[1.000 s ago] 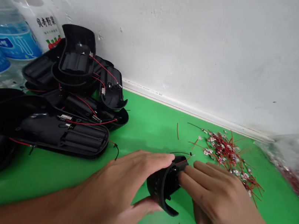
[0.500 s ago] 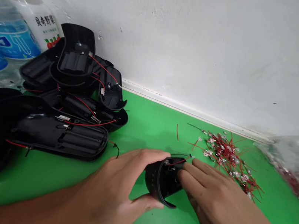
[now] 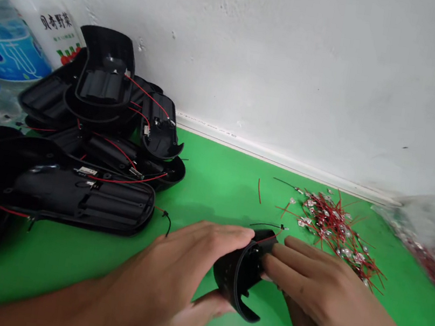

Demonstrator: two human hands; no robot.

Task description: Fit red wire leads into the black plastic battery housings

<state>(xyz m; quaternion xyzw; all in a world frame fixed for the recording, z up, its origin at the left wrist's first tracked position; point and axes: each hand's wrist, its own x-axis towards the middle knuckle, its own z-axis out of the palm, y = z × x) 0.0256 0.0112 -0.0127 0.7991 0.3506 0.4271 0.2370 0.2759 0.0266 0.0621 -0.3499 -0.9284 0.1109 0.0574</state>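
Low over the green tabletop, my left hand [image 3: 185, 267] grips a black plastic housing [image 3: 228, 273] from the left, fingers on its upper edge and thumb underneath. The housing is tilted, with its curved open end facing me. My right hand [image 3: 316, 292] is at its right side, fingers curled together and reaching inside; whatever they pinch is hidden behind them. A thin red wire [image 3: 270, 238] runs over the housing's far edge, close to a black wire [image 3: 265, 225] with a small metal end.
More black housings [image 3: 114, 199] with red wires are piled at left. Water bottles [image 3: 9, 50] and a white container [image 3: 59, 30] stand behind them. Small metal contacts with red wires [image 3: 331, 221] lie heaped at right, beside a clear plastic bag [image 3: 428, 232]. A white wall [image 3: 258, 54] closes off the back.
The housing has shifted slightly right and its near end has tipped lower toward me. Both hands keep their places on it. The camera view has moved a little.
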